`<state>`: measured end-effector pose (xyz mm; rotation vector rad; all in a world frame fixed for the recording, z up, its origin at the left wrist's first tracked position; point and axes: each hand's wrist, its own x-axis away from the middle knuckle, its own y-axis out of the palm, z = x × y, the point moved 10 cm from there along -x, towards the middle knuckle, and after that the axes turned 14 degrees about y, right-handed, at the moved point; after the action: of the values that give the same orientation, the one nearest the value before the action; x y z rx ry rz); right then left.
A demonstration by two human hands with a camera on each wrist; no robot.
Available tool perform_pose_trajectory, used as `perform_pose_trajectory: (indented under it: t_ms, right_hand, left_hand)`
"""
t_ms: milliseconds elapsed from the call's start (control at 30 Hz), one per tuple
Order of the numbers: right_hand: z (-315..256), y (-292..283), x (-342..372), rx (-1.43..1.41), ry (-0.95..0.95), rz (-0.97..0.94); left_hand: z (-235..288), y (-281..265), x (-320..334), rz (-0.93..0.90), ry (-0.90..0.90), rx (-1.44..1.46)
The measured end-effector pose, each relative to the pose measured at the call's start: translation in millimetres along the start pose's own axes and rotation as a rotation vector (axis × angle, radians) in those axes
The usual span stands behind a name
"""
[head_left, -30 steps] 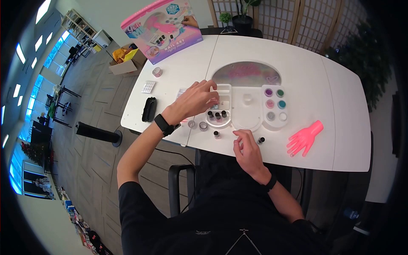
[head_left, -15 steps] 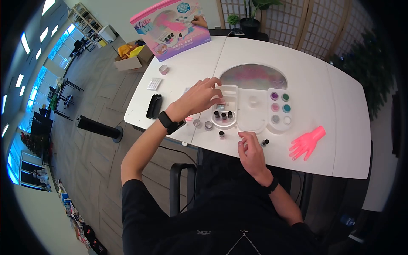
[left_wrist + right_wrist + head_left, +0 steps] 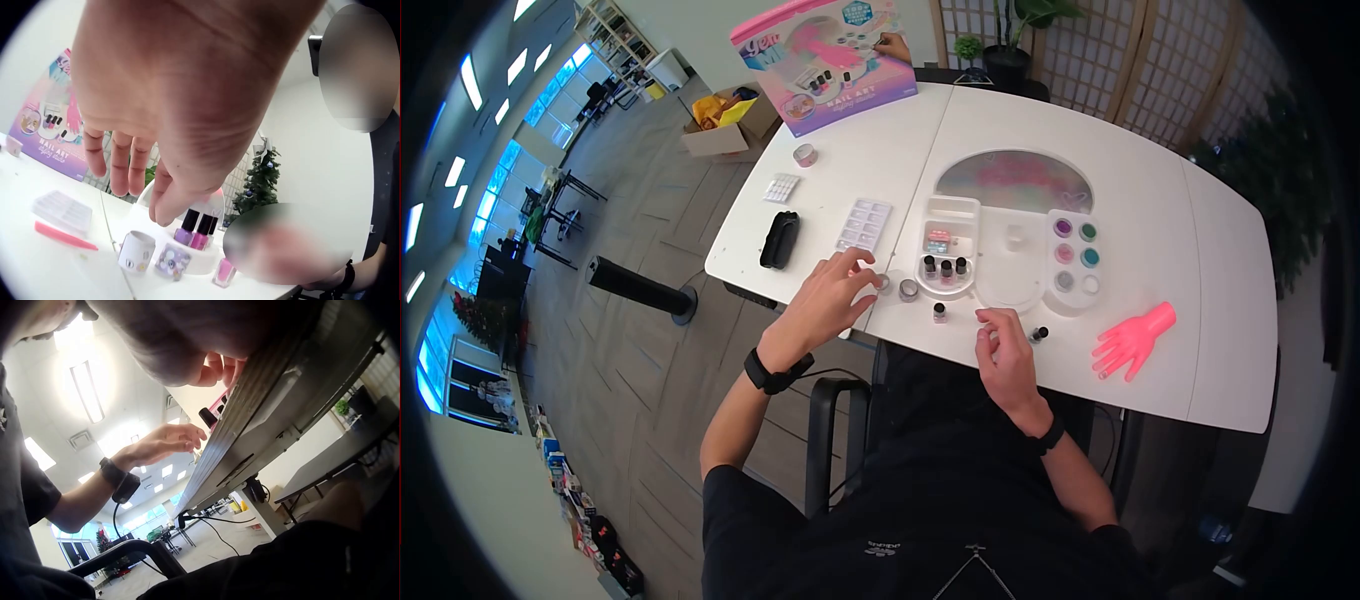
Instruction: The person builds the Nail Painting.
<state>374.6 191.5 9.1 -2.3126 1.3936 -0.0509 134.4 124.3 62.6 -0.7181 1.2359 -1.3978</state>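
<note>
Now your left hand is off the white compartmented tray, baring it | fingers loosely apart, apparently empty | small clear round jar beside it, on white table | right hand relaxed

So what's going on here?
A person sits at a white table. Their left hand, apparently empty, hovers by two small round jars. Their right hand is loosely curled at the table's edge, near a dark-capped bottle. Three more bottles stand in a white tray; a pink model hand lies farther right.
</note>
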Motion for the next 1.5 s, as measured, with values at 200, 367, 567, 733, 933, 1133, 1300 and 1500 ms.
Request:
perform_pose_trajectory:
  t_ms: [200, 367, 567, 733, 933, 1133, 1300, 1500]
  right_hand:
    - [1.8, -0.3, 0.3, 0.025, 0.011, 0.005]
    - [1.4, -1.4, 0.4, 0.029, -0.01, 0.02]
    - [-14.8, -0.4, 5.0, -0.014, -0.088, -0.033]
    - [-59.4, 3.1, 19.5, -0.026, -0.244, -0.069]
    - [-70.7, -2.4, 24.4, -0.108, -0.276, -0.083]
    - [-62.5, 0.0, 18.0, -0.289, -0.129, -0.247]
    - [-37.5, 23.3, 23.3, -0.524, 0.286, -0.539]
    - [-33.5, 32.3, 24.1, -0.723, 0.437, -0.647]
  left_hand:
    - [-4.9, 16.7, 4.1, 0.061, 0.047, -0.042]
    - [8.1, 1.7, 5.8, 0.132, 0.104, -0.082]
    - [70.8, -38.3, 7.2, 0.289, 0.248, -0.131]
    - [114.7, -48.7, 3.2, 0.295, 0.333, -0.02]
    - [128.5, -42.0, -1.8, 0.323, 0.375, 0.232]
    - [128.4, -31.8, -8.3, 0.312, 0.331, 0.488]
    - [120.3, -22.0, -13.9, 0.269, 0.262, 0.605]
    - [115.6, -9.1, -14.4, 0.19, 0.215, 0.751]
